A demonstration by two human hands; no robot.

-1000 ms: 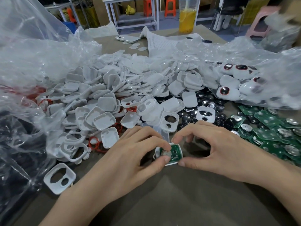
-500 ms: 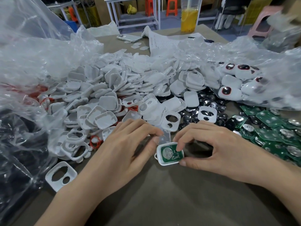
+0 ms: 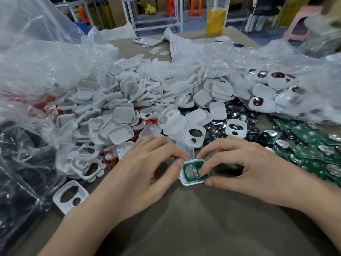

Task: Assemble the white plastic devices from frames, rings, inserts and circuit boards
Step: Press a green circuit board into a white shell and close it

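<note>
The white frame (image 3: 186, 182) lies on the brown table (image 3: 203, 228) between the two hands, open side up, with a green circuit board (image 3: 194, 177) seated inside it and a silver coin cell (image 3: 191, 170) on the board's left half. The left hand (image 3: 147, 169) pinches the frame's left edge between curled forefinger and thumb; its other fingers are bent above and hide whatever lies under them. The right hand (image 3: 245, 163) grips the opposite side – thumb against the frame's near right corner, forefinger tip pressed down on the board, covering its right part. Both forearms are cut off by the lower edge.

Just behind the frame a clear plastic piece (image 3: 186, 148) stands between the fingertips; its shape is hard to make out. Beyond the frame and to its left spreads a heap of white covers (image 3: 129, 100), with red rings (image 3: 108, 157) half buried at its near edge. A loose frame (image 3: 71, 196) with two cut-outs lies well to the left of the held one, beside crumpled clear bags (image 3: 36, 61) whose contents are dark and unreadable. To the right of the frame sit green boards (image 3: 313, 150), partly cut off by the picture's edge; behind those, black shiny discs (image 3: 238, 111) – mostly overlapped – and finished devices (image 3: 267, 93) blurred inside a bag. Far behind are a paper sheet (image 3: 188, 45), a phone (image 3: 146, 42) and a yellow-filled container (image 3: 215, 19).
</note>
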